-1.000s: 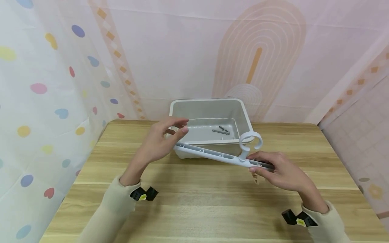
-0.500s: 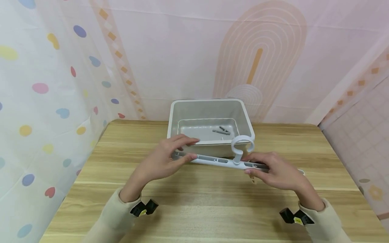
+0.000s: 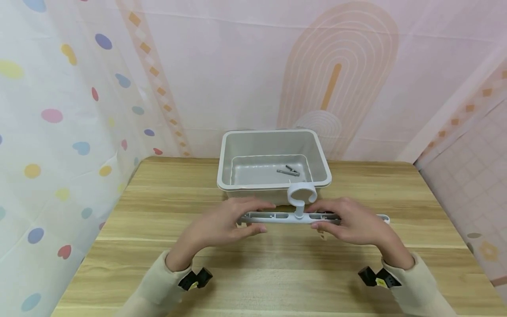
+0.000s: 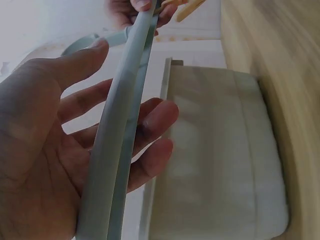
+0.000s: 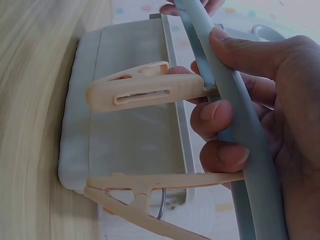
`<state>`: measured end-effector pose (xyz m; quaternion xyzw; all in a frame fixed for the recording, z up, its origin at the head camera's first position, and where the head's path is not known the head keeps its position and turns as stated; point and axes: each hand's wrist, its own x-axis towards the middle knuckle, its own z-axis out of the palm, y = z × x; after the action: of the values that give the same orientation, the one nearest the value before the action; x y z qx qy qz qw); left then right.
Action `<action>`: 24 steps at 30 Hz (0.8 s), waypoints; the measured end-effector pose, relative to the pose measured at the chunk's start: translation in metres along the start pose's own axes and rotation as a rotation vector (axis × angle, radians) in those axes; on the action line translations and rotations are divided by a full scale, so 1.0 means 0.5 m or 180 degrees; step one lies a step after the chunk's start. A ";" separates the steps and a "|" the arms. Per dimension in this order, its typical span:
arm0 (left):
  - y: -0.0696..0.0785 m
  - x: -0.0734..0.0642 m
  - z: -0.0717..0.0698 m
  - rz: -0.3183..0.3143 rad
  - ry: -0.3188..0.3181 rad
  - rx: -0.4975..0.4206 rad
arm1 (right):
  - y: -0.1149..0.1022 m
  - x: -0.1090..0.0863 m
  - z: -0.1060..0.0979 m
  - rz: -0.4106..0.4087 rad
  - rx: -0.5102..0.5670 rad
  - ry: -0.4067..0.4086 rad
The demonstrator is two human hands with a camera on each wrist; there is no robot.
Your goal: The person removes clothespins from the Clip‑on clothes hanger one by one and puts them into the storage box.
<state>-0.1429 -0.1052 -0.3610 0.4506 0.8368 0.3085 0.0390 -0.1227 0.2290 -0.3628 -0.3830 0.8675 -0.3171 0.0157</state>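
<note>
A pale clip hanger (image 3: 285, 218), a slim bar with an open round hook (image 3: 302, 193), is held level in front of the box. My left hand (image 3: 227, 222) surrounds its left part. In the left wrist view the fingers (image 4: 157, 120) curl behind the bar, while the thumb stands apart from it. With thumb and fingers, my right hand (image 3: 352, 220) grips the bar right of the hook. Two peach clothes pegs, an upper peg (image 5: 135, 95) and a lower peg (image 5: 145, 200), hang from the bar by that hand.
Just behind the hanger stands a light grey plastic box (image 3: 273, 187) on the wooden table (image 3: 277, 273). Small grey clips (image 3: 288, 172) lie inside it. A patterned curtain (image 3: 222, 66) rises along the table's back and left.
The hanger has gone from slanting to level, moving left and lower at its left end. My left hand has come down and right, from beside the box to around the bar.
</note>
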 end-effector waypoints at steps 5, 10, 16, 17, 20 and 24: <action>-0.006 -0.001 0.019 0.0047 -0.0065 -0.0009 | -0.002 0.009 0.004 0.0010 -0.0215 -0.0086; -0.013 -0.007 0.036 -0.0080 -0.0070 -0.0137 | -0.003 0.016 0.008 0.0071 -0.0294 -0.0190; -0.020 -0.013 0.050 -0.0133 0.0163 -0.0180 | -0.004 0.019 0.010 0.0115 -0.0344 -0.0190; -0.021 -0.014 0.052 -0.0128 0.0192 -0.0182 | -0.005 0.020 0.011 0.0123 -0.0362 -0.0181; -0.025 -0.014 0.057 -0.0120 0.0265 -0.0200 | -0.007 0.019 0.013 0.0130 -0.0455 -0.0111; -0.027 -0.018 0.060 -0.0141 0.0356 -0.0170 | -0.012 0.018 0.016 0.0093 -0.0677 0.0038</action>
<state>-0.1369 -0.1032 -0.3944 0.4128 0.8389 0.3546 0.0111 -0.1231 0.2154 -0.3638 -0.3679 0.9018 -0.2252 -0.0256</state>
